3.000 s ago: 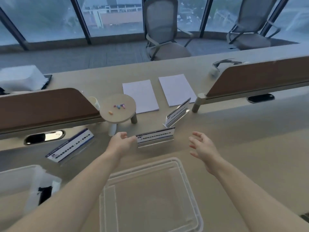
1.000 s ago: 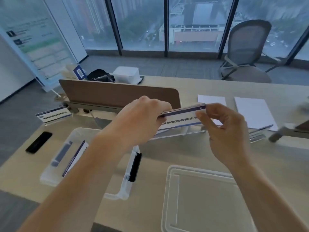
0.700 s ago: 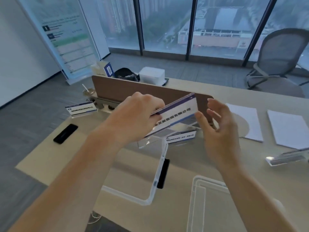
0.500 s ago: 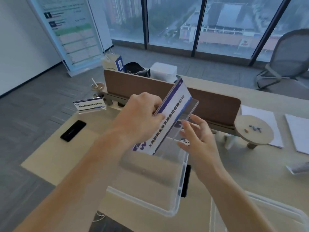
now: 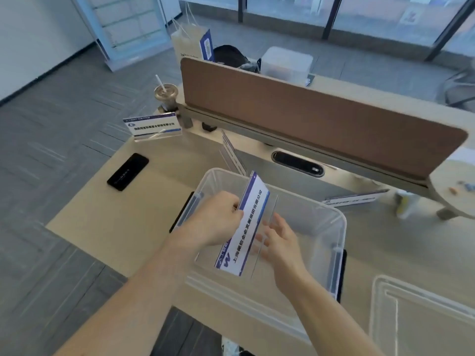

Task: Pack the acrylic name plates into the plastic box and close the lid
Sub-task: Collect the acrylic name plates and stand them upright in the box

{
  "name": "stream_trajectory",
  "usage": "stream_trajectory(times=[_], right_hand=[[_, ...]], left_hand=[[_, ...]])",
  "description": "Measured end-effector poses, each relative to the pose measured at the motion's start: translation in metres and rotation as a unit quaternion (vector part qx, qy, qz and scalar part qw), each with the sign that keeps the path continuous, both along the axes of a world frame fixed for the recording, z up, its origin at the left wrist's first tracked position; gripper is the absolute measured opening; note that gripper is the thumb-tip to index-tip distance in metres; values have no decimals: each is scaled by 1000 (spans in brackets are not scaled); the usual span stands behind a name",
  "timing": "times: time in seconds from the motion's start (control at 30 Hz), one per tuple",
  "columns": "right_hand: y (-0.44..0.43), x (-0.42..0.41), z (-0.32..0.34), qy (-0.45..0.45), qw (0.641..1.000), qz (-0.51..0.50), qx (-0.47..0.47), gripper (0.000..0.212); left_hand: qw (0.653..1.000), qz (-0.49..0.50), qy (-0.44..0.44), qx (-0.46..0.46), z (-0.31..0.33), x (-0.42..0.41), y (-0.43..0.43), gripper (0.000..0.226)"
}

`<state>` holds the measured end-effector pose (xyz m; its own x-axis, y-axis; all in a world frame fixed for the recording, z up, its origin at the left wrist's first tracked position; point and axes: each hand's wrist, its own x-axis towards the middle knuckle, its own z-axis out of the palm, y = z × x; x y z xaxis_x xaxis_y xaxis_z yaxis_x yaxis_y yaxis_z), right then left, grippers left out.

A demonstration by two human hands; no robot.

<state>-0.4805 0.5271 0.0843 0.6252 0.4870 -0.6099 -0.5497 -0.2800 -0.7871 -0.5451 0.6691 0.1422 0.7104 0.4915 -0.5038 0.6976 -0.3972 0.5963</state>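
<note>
A person lowers an acrylic name plate into a clear plastic box on a pale desk. The plate's white card bears a blue-purple band along one long edge, a white "W" on the band at its near end, and one line of dark Chinese characters, too blurred to read with certainty. A transparent acrylic panel stands out along the card's right side. The plate is tilted, its long side running from far to near, with its near end down between the box's walls. The left hand pinches the plate's left edge with curled fingers. The right hand lies flat-fingered at the clear panel, its fingers showing through the acrylic; contact cannot be told. The box has black latches on its left and right sides, and what lies on its floor is hidden by the hands. Its clear lid lies on the desk to the right. A second name plate with Chinese lettering stands upright at the desk's far corner, near a black phone and a cup with a straw
</note>
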Motion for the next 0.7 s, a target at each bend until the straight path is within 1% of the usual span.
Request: stream_trajectory(times=[0.13,0.2,0.27,0.37,0.4,0.47,0.53,0.7], right_hand=[[13,-1,-45,14,997,59,-54,39],[20,-4,-65,29,994,68,-83,33],[27,-10,-78,53,991,61,-109,30],[43,-16,-97,82,987,61,-127,43],[48,-17,-105,83,985,59,-138,44],[57,-19,-121,85,982,56,-158,40],[65,-20,-133,88,978,62,-177,45],[81,-19,-156,96,975,43,-198,54]], left_hand=[[999,3,32,35,-50,-2,-2,31],[997,9,43,59,-75,-5,-2,31],[996,17,51,66,-97,-8,-2,36],[995,19,62,75,-124,-13,1,40],[995,15,67,75,-130,-14,3,38],[995,4,72,71,-142,-15,9,30],[995,1,75,67,-149,-16,14,19],[996,-10,60,65,-158,-14,22,17]])
